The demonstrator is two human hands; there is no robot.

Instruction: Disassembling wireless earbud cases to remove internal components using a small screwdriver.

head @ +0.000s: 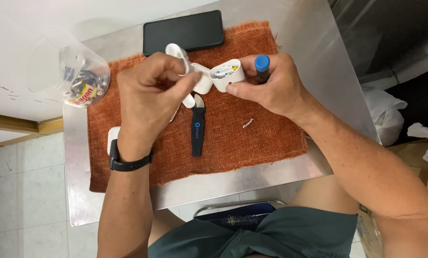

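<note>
Both forearms reach in over the orange cloth [252,138]. Above the cloth's middle, the right hand [271,88] grips an open white earbud case [227,74] and a blue-capped tube [262,68]. Just left, the left hand [149,98] pinches white pieces [195,81]. Below lies a black pry tool [197,130]; beyond, a dark phone [183,32].

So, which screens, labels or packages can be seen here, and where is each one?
Phone: flat black rectangle, dark screen, at the far edge of the orange cloth.
Label: small yellow and red, inside the clear plastic cup lying on the left.
Logo mark: small blue print on the black pry tool, centre of the cloth.
</note>
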